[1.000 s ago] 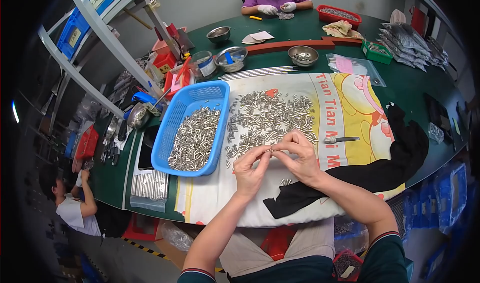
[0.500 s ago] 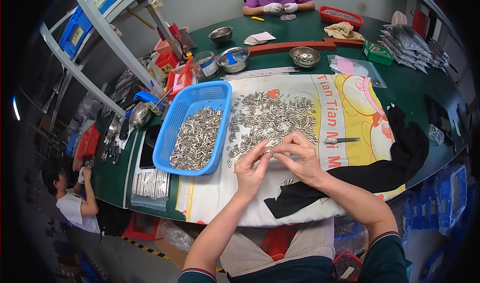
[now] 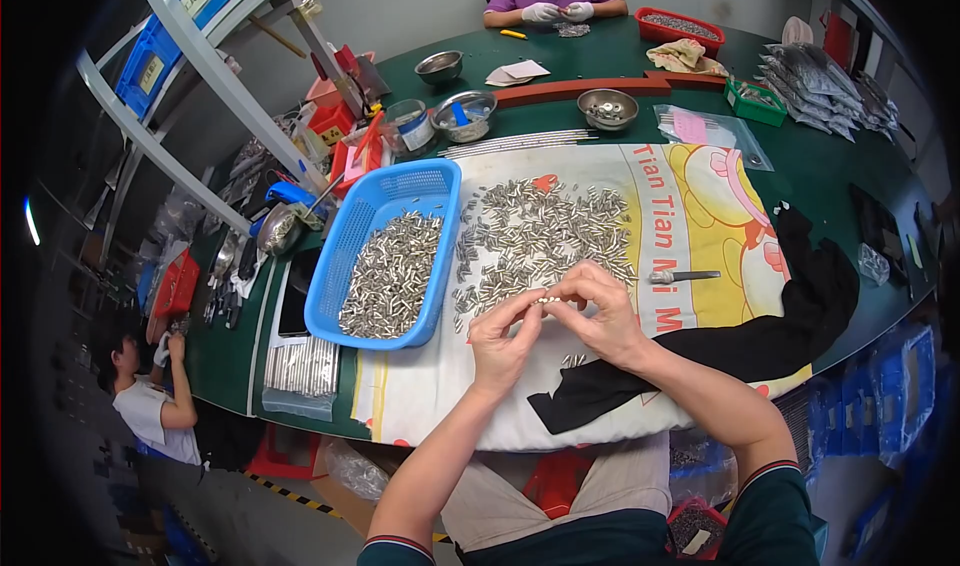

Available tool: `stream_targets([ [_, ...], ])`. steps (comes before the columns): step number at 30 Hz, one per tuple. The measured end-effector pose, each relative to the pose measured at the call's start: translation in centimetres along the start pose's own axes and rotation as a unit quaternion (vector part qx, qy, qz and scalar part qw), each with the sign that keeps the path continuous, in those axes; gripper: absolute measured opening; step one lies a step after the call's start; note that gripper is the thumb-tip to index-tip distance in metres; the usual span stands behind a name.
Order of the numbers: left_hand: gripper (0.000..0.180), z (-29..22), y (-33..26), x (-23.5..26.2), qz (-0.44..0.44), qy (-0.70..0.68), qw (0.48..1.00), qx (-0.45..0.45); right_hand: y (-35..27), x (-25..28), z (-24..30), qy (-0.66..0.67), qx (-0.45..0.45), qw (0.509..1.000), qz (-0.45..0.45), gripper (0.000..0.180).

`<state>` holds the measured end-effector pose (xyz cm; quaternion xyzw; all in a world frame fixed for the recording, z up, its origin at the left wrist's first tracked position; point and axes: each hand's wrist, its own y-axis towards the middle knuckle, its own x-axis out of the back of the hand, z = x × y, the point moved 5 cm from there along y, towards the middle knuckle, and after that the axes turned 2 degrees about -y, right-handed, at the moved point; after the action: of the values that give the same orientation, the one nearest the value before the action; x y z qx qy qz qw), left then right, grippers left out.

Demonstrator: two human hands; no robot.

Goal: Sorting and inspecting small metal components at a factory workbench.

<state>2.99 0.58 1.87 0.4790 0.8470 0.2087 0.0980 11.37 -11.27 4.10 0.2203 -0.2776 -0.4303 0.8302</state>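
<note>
My left hand and my right hand meet over the near edge of a spread of small metal pins. Between their pinched fingertips is a short row of the same shiny metal pins. The spread lies on a printed white and yellow cloth. To the left, a blue plastic basket holds a heap of such pins. A few more pins lie apart below my right hand, beside a black cloth.
A tool with a dark handle lies right of the spread. Metal bowls and long rods stand or lie farther back. Left of the basket is a bag of rods. A gloved person works across the table; another person sits at left.
My fingers have shifted slightly, so the row of pins between the fingertips shows more clearly. Both hands stay in nearly the same place.
</note>
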Motion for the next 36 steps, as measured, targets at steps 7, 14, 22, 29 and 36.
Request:
stream_targets([
  [7,0.020,0.0,0.1,-0.1,0.009,-0.036,0.997,0.064,0.1,-0.1,-0.5,0.005,-0.018,1.000,0.011,0.012],
  [14,0.020,0.8,0.0,-0.2,0.027,-0.041,0.994,0.093,0.1,0.0,-0.9,-0.007,-0.048,0.998,0.040,0.016],
  [22,0.023,3.2,-0.4,-0.4,0.057,-0.216,0.911,0.348,-0.2,-0.4,-3.2,0.022,-0.256,0.954,0.153,0.020],
  [29,0.021,2.9,-0.2,-0.6,0.064,-0.170,0.932,0.313,-0.4,-0.6,-3.8,0.071,-0.263,0.949,0.159,0.018],
  [36,0.021,2.8,-0.3,-0.7,0.076,-0.170,0.931,0.315,-0.4,-0.5,-3.8,0.064,-0.283,0.943,0.161,0.017],
])
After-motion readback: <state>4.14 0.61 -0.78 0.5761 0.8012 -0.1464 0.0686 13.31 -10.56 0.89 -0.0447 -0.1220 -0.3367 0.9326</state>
